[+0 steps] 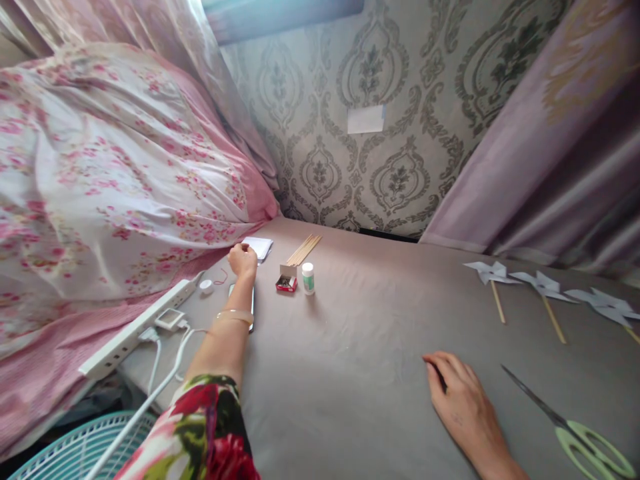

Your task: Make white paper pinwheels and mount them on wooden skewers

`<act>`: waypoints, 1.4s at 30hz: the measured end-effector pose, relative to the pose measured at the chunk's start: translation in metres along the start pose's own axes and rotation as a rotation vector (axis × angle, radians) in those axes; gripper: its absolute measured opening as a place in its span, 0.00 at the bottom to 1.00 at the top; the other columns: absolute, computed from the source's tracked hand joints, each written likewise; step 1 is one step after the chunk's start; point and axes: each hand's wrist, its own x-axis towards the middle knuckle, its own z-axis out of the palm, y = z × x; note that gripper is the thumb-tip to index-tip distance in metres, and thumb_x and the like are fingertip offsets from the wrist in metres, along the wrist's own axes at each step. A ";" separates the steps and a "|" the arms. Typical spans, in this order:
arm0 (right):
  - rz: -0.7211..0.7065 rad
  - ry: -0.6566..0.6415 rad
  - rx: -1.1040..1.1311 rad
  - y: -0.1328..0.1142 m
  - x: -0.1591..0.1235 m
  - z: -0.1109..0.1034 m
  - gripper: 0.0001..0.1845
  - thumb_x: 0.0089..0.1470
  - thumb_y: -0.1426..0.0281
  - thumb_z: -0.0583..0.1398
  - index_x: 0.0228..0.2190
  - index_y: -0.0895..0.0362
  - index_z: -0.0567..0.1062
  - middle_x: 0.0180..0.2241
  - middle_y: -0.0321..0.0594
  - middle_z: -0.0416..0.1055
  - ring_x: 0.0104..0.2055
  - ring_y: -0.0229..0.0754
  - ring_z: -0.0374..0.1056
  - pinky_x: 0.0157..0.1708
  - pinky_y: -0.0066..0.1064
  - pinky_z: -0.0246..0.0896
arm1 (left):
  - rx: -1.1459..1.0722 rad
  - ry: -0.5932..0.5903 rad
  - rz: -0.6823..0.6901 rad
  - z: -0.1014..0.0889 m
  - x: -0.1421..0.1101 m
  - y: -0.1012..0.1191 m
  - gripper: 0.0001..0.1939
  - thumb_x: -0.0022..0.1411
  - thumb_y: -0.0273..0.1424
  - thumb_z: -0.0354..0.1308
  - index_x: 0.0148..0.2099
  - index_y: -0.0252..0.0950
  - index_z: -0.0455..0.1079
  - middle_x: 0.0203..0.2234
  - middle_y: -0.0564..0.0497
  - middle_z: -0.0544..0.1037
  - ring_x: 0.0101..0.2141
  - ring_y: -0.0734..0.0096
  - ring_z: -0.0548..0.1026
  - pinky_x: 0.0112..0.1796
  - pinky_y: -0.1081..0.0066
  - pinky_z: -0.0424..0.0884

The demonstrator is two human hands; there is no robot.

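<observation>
My left hand (243, 259) reaches to the far left of the table, its fingers drawn together at the left edge of a small stack of white paper (260, 248). Whatever its fingertips may hold is hidden. Under that forearm lies a phone (252, 313), mostly covered. My right hand (463, 397) rests palm down on the grey tabletop, loosely curved, with a gap between thumb and fingers and nothing seen in it. To its right lie scissors with light green handles (575, 430), blades apart. White paper pinwheels on wooden sticks (544, 285) lie at the right.
Thin wooden sticks (304, 250), a small open red box (287, 284) and a white bottle with a green label (308, 279) stand mid-left. A white power strip (135, 330) with cables runs along the left edge, near a round white lid (205, 287). Below is a turquoise basket (75, 443).
</observation>
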 end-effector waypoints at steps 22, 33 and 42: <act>-0.012 -0.017 -0.038 0.000 0.001 -0.003 0.16 0.59 0.63 0.47 0.37 0.56 0.71 0.36 0.46 0.71 0.38 0.48 0.67 0.41 0.40 0.61 | 0.593 -0.454 0.298 0.022 0.080 -0.002 0.18 0.39 0.31 0.67 0.35 0.29 0.76 0.33 0.35 0.79 0.39 0.50 0.76 0.36 0.67 0.71; 0.023 -0.035 -0.028 0.000 0.000 -0.003 0.15 0.58 0.64 0.48 0.38 0.56 0.72 0.38 0.47 0.71 0.40 0.48 0.67 0.44 0.39 0.61 | 0.684 -0.437 0.367 0.028 0.079 -0.004 0.29 0.42 0.31 0.65 0.48 0.23 0.73 0.43 0.30 0.76 0.43 0.45 0.75 0.41 0.63 0.71; -0.014 -0.016 -0.039 -0.001 0.003 -0.005 0.16 0.59 0.64 0.48 0.37 0.57 0.72 0.36 0.46 0.72 0.39 0.47 0.68 0.42 0.38 0.61 | 0.723 -0.431 0.375 0.031 0.081 -0.005 0.33 0.39 0.34 0.66 0.50 0.25 0.72 0.44 0.32 0.76 0.44 0.46 0.74 0.42 0.64 0.71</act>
